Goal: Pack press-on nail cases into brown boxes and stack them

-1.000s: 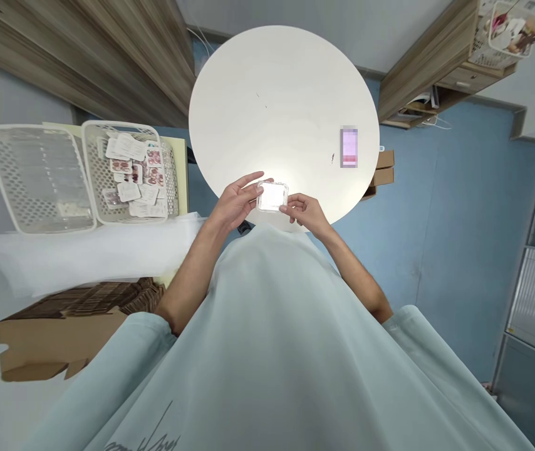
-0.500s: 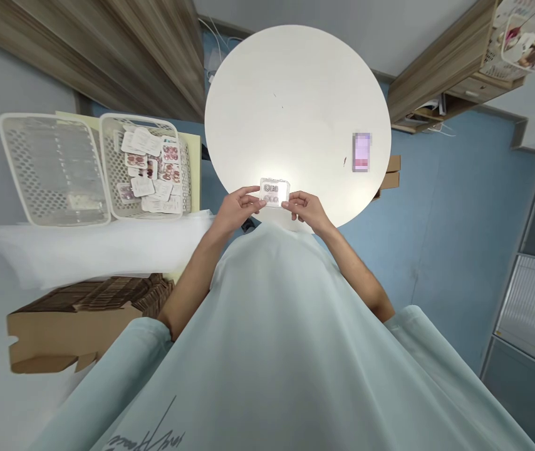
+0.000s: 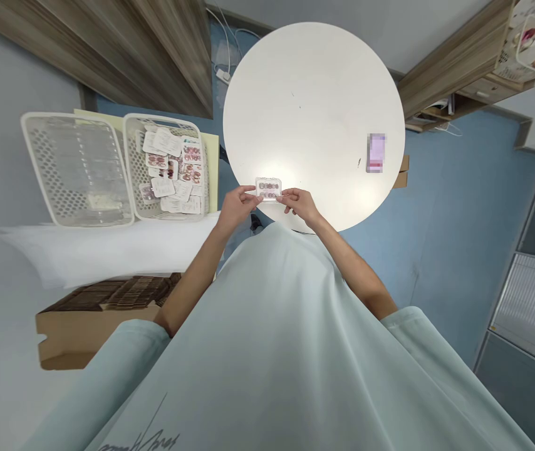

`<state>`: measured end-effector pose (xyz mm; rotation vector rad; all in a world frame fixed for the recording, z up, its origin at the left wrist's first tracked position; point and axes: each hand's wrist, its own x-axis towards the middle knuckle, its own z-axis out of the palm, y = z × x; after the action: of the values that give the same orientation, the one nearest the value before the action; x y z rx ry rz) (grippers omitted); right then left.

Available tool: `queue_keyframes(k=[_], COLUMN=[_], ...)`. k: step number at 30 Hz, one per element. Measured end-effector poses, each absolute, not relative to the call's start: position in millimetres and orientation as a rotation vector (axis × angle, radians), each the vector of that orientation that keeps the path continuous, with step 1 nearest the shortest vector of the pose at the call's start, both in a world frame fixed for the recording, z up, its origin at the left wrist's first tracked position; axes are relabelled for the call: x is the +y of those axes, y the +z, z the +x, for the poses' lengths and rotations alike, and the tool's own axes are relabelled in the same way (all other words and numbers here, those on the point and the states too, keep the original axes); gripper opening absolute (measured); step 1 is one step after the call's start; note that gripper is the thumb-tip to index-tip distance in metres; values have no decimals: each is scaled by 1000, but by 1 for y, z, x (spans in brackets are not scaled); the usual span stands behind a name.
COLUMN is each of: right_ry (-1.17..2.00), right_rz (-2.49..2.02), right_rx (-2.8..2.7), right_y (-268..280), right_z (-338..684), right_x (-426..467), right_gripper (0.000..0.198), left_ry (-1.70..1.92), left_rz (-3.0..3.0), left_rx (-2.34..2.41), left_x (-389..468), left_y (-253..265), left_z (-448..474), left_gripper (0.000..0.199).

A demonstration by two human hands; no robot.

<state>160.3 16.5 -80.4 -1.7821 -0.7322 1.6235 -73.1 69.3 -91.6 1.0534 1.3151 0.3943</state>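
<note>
A small clear pack of what look like press-on nails [image 3: 268, 186] is held level over the near edge of the white round table [image 3: 314, 81]. Two rows of dark and pinkish oval pieces show through its lid. My left hand [image 3: 238, 207] pinches the pack's left side, thumb at the lower corner. At the lower right corner, my right hand [image 3: 301, 205] grips it between thumb and fingers. Whether the pack touches the tabletop, I cannot tell.
To the left stand a white basket [image 3: 129, 169] full of similar nail packs and cards, and another basket [image 3: 27, 147] with little inside. White sheeting [image 3: 108, 247] and a cardboard box [image 3: 74, 338] lie nearer. A blurred phone-like rectangle [image 3: 376, 152] rests on the table's right.
The view has shifted, so the table and baskets appear farther right. The pack has moved left relative to the table, and its glare has faded, showing both rows. Both hands keep their hold.
</note>
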Motion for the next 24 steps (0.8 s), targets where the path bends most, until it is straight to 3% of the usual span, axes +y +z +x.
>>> queue_keyframes(k=[9, 17, 21, 24], right_ry=[1551, 1500, 1468, 1442], right_rz=[-2134, -2343, -2375, -2387], right_rx=[-696, -710, -734, -740], right_y=[-146, -175, -179, -175], right_z=[121, 103, 104, 107], right_x=[44, 44, 40, 37], right_gripper=[12, 13, 3, 17], left_ry=[174, -1, 11, 29], left_rz=[1295, 1292, 1274, 1263], left_rx=[1550, 1518, 1485, 1445], left_x=[91, 93, 92, 89], left_y=[-160, -180, -182, -181], left_z=[-71, -56, -57, -64], left_gripper=[32, 32, 36, 38])
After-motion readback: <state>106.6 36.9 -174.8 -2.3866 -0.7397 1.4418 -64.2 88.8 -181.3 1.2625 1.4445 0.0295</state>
